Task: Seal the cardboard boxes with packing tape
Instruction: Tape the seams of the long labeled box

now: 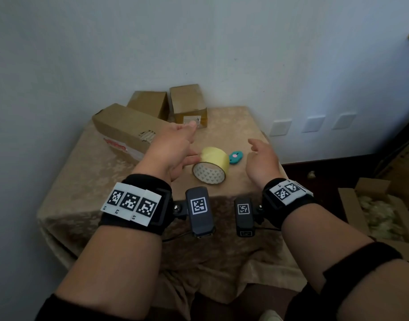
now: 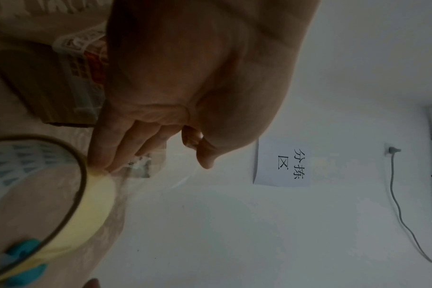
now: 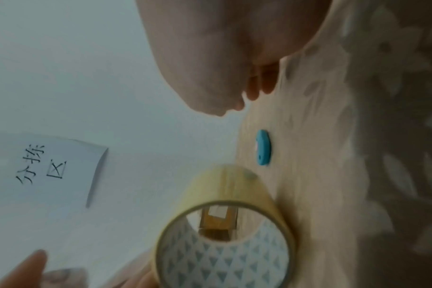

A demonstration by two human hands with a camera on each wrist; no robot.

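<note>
A yellow packing tape roll (image 1: 211, 165) lies on its curved side at the middle of the cloth-covered table (image 1: 101, 205). My left hand (image 1: 180, 144) reaches past it with straight fingers (image 2: 116, 148) that touch the roll (image 2: 96, 202) on its left side; the thumb points up. My right hand (image 1: 261, 158) hovers to the right of the roll (image 3: 225, 185), fingers relaxed and holding nothing. Three cardboard boxes stand at the back left: a long one (image 1: 124, 128), a middle one (image 1: 148, 105) and a small labelled one (image 1: 188, 103).
A teal cutter (image 1: 235, 157) lies just right of the roll, below my right hand (image 3: 210, 58). An open carton with loose filling (image 1: 379, 212) sits on the floor at the right. A paper sign (image 2: 281, 161) hangs on the wall behind the table.
</note>
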